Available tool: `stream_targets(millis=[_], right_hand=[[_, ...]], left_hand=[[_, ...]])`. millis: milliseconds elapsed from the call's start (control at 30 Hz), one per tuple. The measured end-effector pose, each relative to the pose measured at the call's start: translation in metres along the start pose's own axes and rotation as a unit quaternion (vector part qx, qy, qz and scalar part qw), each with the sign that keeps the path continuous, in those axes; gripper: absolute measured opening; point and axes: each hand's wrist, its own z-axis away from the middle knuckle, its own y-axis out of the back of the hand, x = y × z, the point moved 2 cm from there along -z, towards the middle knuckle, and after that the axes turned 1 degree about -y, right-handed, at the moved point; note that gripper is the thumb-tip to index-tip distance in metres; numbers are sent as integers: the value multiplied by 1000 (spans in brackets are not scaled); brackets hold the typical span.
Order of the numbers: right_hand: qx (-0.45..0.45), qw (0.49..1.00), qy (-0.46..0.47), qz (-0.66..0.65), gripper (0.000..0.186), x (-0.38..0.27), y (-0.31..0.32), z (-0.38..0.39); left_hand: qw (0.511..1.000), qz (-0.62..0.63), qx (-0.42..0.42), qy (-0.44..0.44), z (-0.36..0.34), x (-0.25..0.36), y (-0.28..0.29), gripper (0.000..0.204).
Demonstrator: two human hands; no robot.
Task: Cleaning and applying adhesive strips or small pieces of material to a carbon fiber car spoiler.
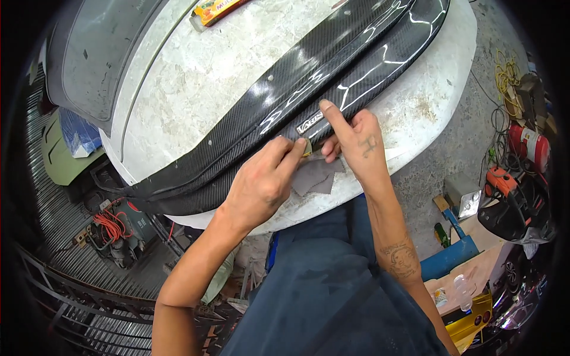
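Note:
A long glossy black carbon-fibre panel [237, 113] with a raised ridge lies diagonally across a white worktop [172, 77]. A small silver lettered badge [307, 123] sits near its front edge. My left hand [264, 181] pinches a small yellow piece [307, 148] against the panel just below the badge; its exact form is mostly hidden. My right hand [359, 145] grips the panel's front edge beside the badge, thumb on top and fingers curled at the rim. A grey cloth or abrasive sheet [314, 178] lies beneath my hands.
An orange packet [217, 10] and a grey curved panel [86, 65] are at the back left. On the right are a red cylinder [531, 148], cables [507, 77] and an orange-black power tool [504, 207]. A machine with red hose [116, 231] stands at the left.

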Motion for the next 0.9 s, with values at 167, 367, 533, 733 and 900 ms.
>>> stream_targets(millis=[167,367,533,733,900], right_hand=[[-10,999,-23,20,50,0,2,0],[-58,998,-26,-28,66,-6,12,-9],[-44,998,-34,-9,66,-6,10,-9],[-41,998,-39,-5,66,-4,13,-10],[-30,999,-39,-7,66,-5,11,-9]], left_hand=[[999,25,23,13,-13,-1,1,31],[998,45,31,16,-13,0,-2,31],[999,5,27,-25,-14,-4,-10,35],[999,38,12,-36,-5,-9,-7,37],[998,30,18,-46,-21,-5,-6,36]])
